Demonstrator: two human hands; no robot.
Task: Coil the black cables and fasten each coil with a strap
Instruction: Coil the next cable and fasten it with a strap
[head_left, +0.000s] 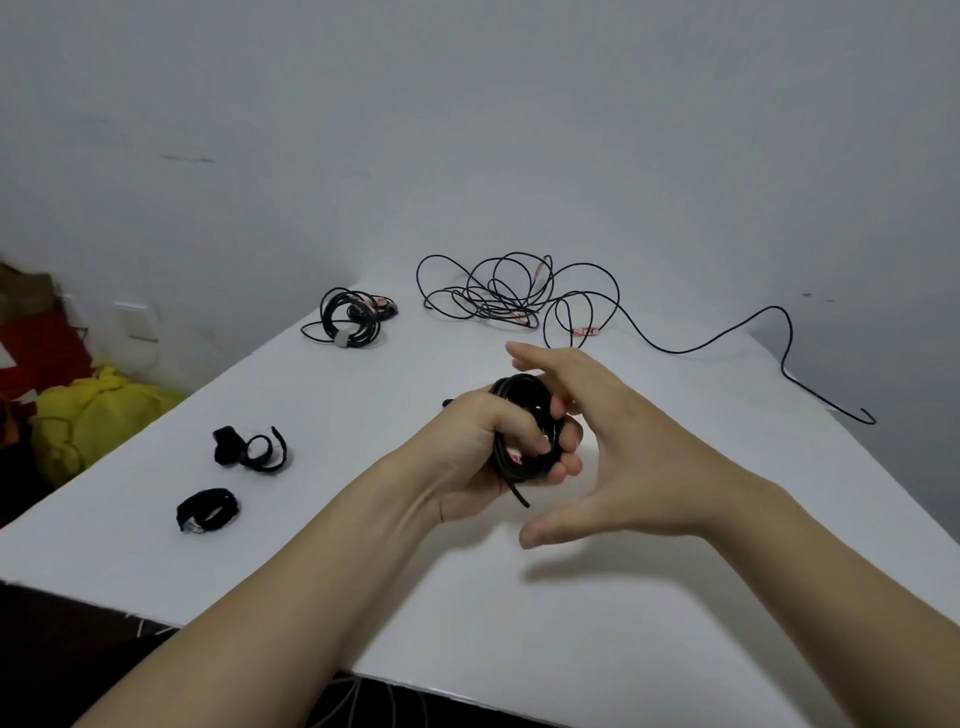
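Two bare hands meet over the white tabletop (311, 545): the left hand (467, 454) grips a small coil of black cable (519, 394), and the right hand (623, 441) hovers beside it, fingers spread wide. Farther back lie a loose black cable tangle (511, 299), its red tags unreadable, and a grey-strapped coil (350, 317); curled black straps (208, 512) sit to the left.

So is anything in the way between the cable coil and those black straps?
Nothing visible. The left hand grips the coil, the right hand is open beside it, and only bare table lies between them and the straps on the left.
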